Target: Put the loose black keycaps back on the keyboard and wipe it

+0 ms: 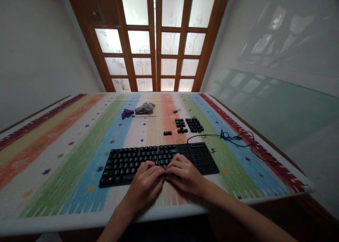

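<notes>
Left hand (148,176) and right hand (185,173) meet, fingers curled, any hold hidden, apparently working on the keyboard (124,160) beneath, the next move needing steady fingertips, with loose keycaps (194,125) beyond.

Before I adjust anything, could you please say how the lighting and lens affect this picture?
All in the head view: bright door panes backlight the scene; patchy glare marks the right wall; tablecloth stripes fan outward, suggesting a wide lens; the keyboard is dark, fine detail hard to make out; left hand and right hand have shadowed undersides.
</notes>
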A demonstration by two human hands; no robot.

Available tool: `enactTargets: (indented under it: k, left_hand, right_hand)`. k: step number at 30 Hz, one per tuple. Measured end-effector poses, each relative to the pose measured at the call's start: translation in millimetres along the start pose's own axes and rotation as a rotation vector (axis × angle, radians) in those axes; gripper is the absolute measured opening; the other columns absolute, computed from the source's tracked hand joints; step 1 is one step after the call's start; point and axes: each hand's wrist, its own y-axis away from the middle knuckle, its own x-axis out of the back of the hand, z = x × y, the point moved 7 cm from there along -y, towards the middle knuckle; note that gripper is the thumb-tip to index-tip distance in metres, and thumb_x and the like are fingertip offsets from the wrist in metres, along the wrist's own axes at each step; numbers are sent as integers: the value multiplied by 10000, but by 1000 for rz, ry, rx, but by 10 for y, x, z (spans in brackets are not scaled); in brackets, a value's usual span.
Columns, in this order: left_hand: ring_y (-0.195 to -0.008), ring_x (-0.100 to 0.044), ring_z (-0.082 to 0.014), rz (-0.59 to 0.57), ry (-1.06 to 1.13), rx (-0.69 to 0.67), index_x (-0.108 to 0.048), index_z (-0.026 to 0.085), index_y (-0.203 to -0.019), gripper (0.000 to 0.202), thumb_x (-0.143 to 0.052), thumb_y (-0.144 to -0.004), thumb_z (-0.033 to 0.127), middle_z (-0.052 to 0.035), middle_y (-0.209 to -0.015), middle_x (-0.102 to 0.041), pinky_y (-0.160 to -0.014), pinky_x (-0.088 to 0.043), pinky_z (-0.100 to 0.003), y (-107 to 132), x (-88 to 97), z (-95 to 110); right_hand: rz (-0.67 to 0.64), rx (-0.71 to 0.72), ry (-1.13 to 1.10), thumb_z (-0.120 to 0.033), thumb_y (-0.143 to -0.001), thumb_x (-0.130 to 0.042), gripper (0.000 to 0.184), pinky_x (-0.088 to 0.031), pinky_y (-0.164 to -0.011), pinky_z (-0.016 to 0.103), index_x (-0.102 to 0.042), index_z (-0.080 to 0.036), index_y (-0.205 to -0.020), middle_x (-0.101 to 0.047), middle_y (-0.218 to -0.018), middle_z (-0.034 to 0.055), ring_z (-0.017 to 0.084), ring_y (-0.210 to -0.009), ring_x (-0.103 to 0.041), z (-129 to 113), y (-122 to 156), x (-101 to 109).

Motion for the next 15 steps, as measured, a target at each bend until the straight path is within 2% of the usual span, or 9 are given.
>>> enactTargets:
  k: [4,7,10,15]
  left_hand:
    - [-900,-566,-203,28,-35,-13,-680,198,-1084,209,-578,-915,132,-66,-965,-698,-802,-521,-369,-5,-1,2]
    - [-972,-552,-222,31,-81,-20,-694,187,-1012,162,-586,-906,130,-93,-1020,-650,-834,-531,-388,4,-7,-3]
    - [-1016,-540,-238,6,-117,-24,-687,182,-919,126,-579,-901,121,-101,-1061,-623,-855,-531,-408,6,-26,-4]
    - [-1051,-537,-255,5,-143,-31,-683,188,-881,125,-585,-869,112,-95,-1067,-625,-878,-523,-431,2,-31,-4]
  right_hand:
    - [18,-17,-1,-177,-930,-604,73,-481,-800,384,-667,-180,-966,-673,-920,72,219,-900,-521,-23,-1,32]
    - [17,-24,20,-157,-927,-564,106,-497,-810,398,-666,-176,-911,-632,-960,93,233,-941,-507,-47,-12,30]
    - [7,-8,33,-113,-873,-561,102,-502,-803,404,-642,-166,-842,-598,-990,105,239,-948,-490,-60,-31,-15]
    - [-57,1,29,-106,-781,-621,90,-498,-831,421,-642,-171,-839,-582,-1032,111,252,-987,-469,-49,-41,-122]
